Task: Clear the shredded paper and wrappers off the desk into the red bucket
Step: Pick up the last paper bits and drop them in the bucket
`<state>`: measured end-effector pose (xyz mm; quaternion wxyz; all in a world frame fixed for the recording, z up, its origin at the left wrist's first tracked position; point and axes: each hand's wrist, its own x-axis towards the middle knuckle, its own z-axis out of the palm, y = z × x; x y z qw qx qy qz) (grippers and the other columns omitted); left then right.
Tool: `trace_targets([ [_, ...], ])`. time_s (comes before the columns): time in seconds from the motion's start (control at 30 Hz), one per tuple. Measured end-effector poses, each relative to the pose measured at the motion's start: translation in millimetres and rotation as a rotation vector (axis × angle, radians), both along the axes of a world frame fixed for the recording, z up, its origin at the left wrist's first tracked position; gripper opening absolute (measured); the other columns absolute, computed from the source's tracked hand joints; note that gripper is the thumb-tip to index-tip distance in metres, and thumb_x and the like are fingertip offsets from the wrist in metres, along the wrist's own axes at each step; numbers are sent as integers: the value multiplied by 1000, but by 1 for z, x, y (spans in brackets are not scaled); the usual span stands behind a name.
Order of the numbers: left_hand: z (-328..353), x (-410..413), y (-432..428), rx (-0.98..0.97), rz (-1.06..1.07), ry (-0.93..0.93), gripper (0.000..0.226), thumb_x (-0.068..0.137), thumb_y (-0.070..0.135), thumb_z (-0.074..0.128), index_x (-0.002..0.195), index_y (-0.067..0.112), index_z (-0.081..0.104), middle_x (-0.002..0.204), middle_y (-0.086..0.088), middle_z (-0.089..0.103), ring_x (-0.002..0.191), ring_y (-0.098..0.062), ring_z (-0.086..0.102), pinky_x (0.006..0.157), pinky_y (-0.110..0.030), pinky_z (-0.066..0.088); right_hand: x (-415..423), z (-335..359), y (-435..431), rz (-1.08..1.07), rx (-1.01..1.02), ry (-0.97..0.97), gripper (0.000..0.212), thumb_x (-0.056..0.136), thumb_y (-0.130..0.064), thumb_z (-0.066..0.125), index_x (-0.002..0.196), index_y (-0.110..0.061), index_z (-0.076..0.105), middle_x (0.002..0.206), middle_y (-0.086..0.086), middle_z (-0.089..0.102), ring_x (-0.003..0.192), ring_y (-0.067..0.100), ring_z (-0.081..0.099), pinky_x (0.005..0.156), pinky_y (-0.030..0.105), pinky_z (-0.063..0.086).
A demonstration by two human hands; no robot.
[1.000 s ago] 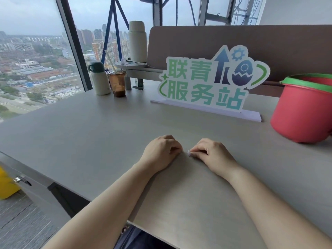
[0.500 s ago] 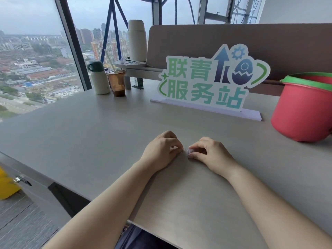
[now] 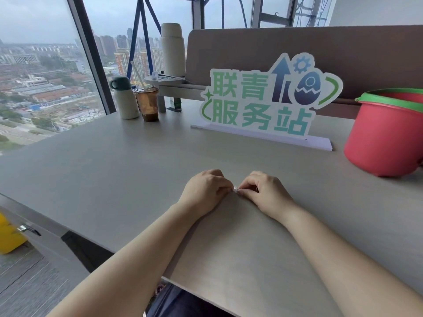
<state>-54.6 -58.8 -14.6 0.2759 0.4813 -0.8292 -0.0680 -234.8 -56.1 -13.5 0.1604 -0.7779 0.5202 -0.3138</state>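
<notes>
Closer together now: left hand [image 3: 206, 191], right hand [image 3: 265, 191] both pinch tiny scrap [image 3: 235, 191]; long axis unreadable.

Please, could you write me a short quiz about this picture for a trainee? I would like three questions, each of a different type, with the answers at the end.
1. True or false: the red bucket stands on the desk, on the person's right.
2. What do the fingertips of the left hand and the right hand meet on? A. a small scrap B. a pen C. a coin
3. Fill in: the cup of brown drink stands beside a white flask with a dark ___ lid.
Key: 1 true; 2 A; 3 green.
</notes>
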Motion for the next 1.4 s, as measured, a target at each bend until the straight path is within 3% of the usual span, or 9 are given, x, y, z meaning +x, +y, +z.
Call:
trace_targets([
  [0.1,1,-1,1,-27,10,-33,20,84,26,53,89,26,72,90,-2,65,86,-24,61,71,-32,50,2,0,1,-18,-21,46,10,82,-22,67,81,-12,70,88,3,63,86,20,60,79,31,45],
  [0.23,1,-2,1,-28,35,-47,17,86,24,54,90,25,70,93,-3,63,89,-25,61,74,-33,50,4,0,0,-47,-5,87,14,84,-25,64,84,-11,68,94,7,63,91,23,59,82,32,44],
  [0.6,-2,-1,-1,-16,111,56,13,87,18,56,88,21,69,91,-3,63,83,-25,60,71,-30,46,-7,-1,-6,-146,90,-183,7,83,-20,65,78,-16,67,74,-4,62,73,12,55,62,13,38],
  [0.8,-1,0,0,24,59,89,11,83,22,61,86,25,72,88,1,64,76,-18,60,71,-30,50,-1,-1,-7,-131,83,-165,8,84,-21,64,81,-13,68,82,-2,64,79,14,57,68,22,39],
  [1.0,-1,0,-1,20,82,137,10,86,19,60,87,20,71,87,-2,64,78,-20,61,73,-30,48,-6,1,-8,-156,120,-296,9,84,-22,65,83,-14,68,79,2,67,76,15,59,73,25,44],
  [1.13,0,0,-4,89,93,163,10,87,19,59,88,18,69,89,-4,64,80,-21,60,78,-33,49,-8,5,-7,-160,143,-338,10,84,-22,65,80,-13,66,66,-5,60,64,11,51,65,24,41],
  [1.4,30,-19,-9,160,55,255,12,87,18,60,91,14,71,88,3,70,81,-12,63,72,-16,45,-28,30,4,-159,142,-315,8,86,-22,64,79,-17,64,63,-10,56,60,4,48,60,20,38],
])
